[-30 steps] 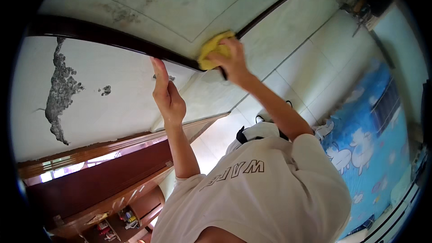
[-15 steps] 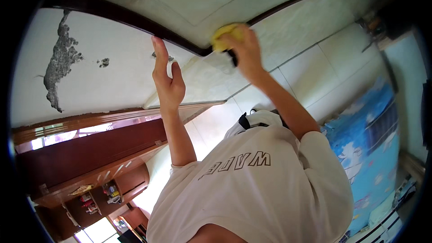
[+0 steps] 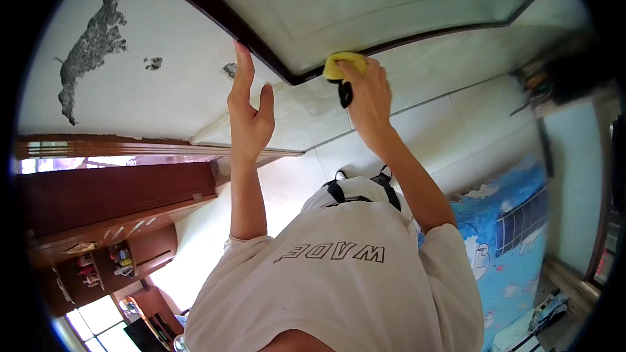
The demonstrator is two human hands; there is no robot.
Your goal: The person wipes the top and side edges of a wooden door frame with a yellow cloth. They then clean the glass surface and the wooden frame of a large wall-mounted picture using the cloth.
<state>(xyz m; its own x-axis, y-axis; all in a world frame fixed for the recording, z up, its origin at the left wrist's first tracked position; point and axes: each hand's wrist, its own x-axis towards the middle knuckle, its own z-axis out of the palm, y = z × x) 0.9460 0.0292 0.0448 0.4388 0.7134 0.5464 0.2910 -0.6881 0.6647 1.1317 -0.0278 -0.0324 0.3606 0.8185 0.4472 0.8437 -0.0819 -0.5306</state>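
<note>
A large glassy panel with a dark frame point(image 3: 404, 42) lies against the wall at the top of the view, its lower corner just between my hands. My right hand point(image 3: 370, 94) is closed on a yellow cloth point(image 3: 345, 65) with a black part hanging below it. The cloth presses on the panel's lower edge, right of the corner. My left hand point(image 3: 251, 117) is raised with thumb and fingers apart, holding nothing. Its fingertips rest at the frame's left side.
Peeled grey plaster point(image 3: 94, 45) marks the white wall at left. A reddish-brown wooden cabinet point(image 3: 117, 195) with shelves of small things stands lower left. A bed with a blue patterned cover point(image 3: 508, 234) is at right. Pale floor tiles point(image 3: 424, 137) run along the wall.
The view has shifted and turned slightly. My right hand with the cloth now sits a little right of the panel's corner, which it covered before. My left hand stays by the frame.
</note>
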